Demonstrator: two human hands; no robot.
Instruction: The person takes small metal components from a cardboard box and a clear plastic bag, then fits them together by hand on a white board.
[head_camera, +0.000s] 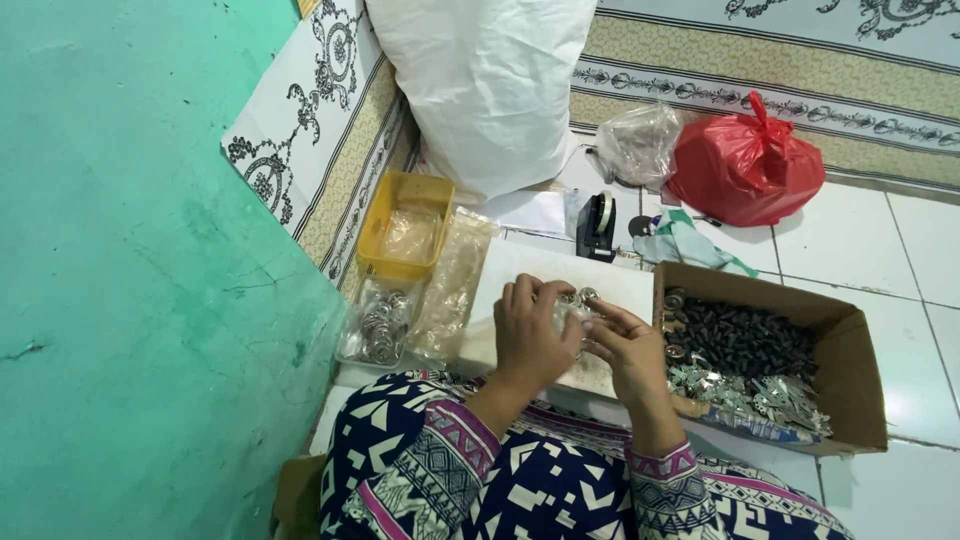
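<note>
Fingertips of both hands meet over the white board (520, 262) that lies across the person's lap: the left hand (528, 335) curls its grip around a few small silvery metal rings (578, 297), and the right hand (628, 345) pinches at the same cluster from the side nearer the cardboard box (850, 345). Both grips are closed on the rings, though how many pieces each hand has is too small to tell. For fiddly pieces like these, it seems wise to keep the hands low over the board so a dropped ring lands there and not on the tiled floor (860, 235). Right of the board, the box holds dark ribbed pieces and a heap of flat silvery parts. Left of the board lie clear bags of metal rings (378, 325) and a yellow tray (402, 222); beyond it stand a black tape dispenser (597, 226), a white sack (490, 80) and a red plastic bag (745, 165).
</note>
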